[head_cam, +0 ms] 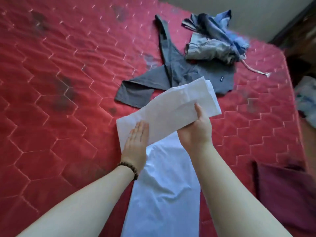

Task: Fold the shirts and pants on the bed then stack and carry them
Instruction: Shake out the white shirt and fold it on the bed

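A white garment (164, 168) lies lengthwise on the red quilted bed (59, 82), its far part doubled over and angled to the right. The left hand (136, 142) presses flat on the fold, fingers straight and together, with a beaded bracelet (130, 168) on the wrist. The right hand (196, 127), palm up, grips the folded part with its thumb on top. Beyond lie a grey shirt (171, 77) and a heap of blue-grey clothes (213, 40).

Folded garment (168, 106) on bed (59, 82), shirt (171, 74) behind, clothes heap (213, 36) further back.
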`<state>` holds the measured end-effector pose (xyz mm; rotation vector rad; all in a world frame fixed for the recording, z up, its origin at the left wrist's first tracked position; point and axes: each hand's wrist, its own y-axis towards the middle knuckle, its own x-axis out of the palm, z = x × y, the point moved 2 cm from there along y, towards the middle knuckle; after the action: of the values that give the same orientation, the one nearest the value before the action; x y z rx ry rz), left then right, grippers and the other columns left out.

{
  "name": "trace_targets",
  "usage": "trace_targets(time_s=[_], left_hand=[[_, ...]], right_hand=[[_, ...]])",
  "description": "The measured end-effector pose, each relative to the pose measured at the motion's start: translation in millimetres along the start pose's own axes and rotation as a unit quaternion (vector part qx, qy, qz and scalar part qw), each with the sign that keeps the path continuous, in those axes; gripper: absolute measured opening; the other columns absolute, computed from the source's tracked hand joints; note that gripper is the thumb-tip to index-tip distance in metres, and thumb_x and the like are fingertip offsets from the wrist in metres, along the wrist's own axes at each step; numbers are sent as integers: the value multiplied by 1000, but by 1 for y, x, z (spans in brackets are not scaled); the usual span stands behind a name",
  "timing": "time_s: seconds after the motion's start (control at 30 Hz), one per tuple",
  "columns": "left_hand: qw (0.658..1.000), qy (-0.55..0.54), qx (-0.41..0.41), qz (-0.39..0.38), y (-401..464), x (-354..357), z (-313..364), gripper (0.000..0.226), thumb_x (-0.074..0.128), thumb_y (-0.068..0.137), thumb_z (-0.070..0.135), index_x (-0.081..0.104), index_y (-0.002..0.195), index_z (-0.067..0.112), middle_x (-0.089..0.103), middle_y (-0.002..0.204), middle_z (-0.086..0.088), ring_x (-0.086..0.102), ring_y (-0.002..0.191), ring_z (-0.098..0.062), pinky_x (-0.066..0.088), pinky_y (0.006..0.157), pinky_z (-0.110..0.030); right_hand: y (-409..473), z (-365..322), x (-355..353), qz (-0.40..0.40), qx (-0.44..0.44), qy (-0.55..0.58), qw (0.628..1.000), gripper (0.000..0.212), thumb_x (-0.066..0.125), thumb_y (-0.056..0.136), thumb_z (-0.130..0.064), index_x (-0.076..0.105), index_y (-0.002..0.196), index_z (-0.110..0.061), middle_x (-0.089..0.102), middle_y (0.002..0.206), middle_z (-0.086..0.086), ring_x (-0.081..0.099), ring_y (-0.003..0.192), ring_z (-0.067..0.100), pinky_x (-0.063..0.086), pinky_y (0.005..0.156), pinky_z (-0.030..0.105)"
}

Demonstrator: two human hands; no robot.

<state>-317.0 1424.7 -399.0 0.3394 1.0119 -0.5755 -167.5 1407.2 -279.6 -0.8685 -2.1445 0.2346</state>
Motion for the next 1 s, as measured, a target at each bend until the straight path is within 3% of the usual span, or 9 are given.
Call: trace_targets(time_s=[0.17,0.27,0.47,0.67,0.77,0.9,1.0], left_hand=[[997,66,-15,-43,17,52,29,84,40,75,-14,10,150,9,3,159,-12,0,148,-24,-7,117,-30],[989,110,-34,-87,25,69,35,83,36,79,-12,4,151,10,-3,159,-13,-6,147,-23,-12,116,-28],[964,208,-42,-157,31,89,33,83,35,83,-6,-10,151,14,-12,159,-12,-12,147,-23,-5,119,-32],[948,243,-20,-203,28,106,26,83,36,87,1,-16,149,17,-22,156,-15,-21,144,-29,-6,118,-37],[943,250,-23,-216,26,114,24,84,38,88,6,-19,148,18,-29,153,-13,-25,142,-29,-9,116,-38],[937,261,-26,-231,32,115,18,88,37,86,1,-24,146,21,-44,140,-12,-27,141,-32,-9,117,-40],[922,274,-19,-273,35,110,14,94,46,85,18,-27,145,21,-38,147,-16,-29,141,-32,-11,116,-45]], right_hand=[[30,-85,-98,64,-29,-12,997,31,41,100,-18,61,120,-5,68,115,11,64,109,26,52,94,37],[48,-114,-144,106,-52,-37,992,25,43,99,-11,64,111,-6,72,103,8,69,97,22,55,83,33],[75,-140,-206,181,-97,-61,977,20,46,98,-11,64,107,-9,74,95,3,71,89,18,57,81,32],[86,-146,-237,233,-96,-68,965,19,48,99,-18,64,108,-13,71,110,4,68,102,20,53,91,37],[83,-147,-239,228,-102,-71,966,18,48,99,-19,65,105,-16,74,101,-1,70,98,16,56,84,33],[80,-149,-244,247,-107,-60,961,18,48,98,-19,65,103,-19,75,97,-4,70,95,15,55,86,33],[78,-152,-246,273,-110,-45,955,16,48,97,-18,64,102,-18,75,88,-4,72,85,13,57,69,28]])
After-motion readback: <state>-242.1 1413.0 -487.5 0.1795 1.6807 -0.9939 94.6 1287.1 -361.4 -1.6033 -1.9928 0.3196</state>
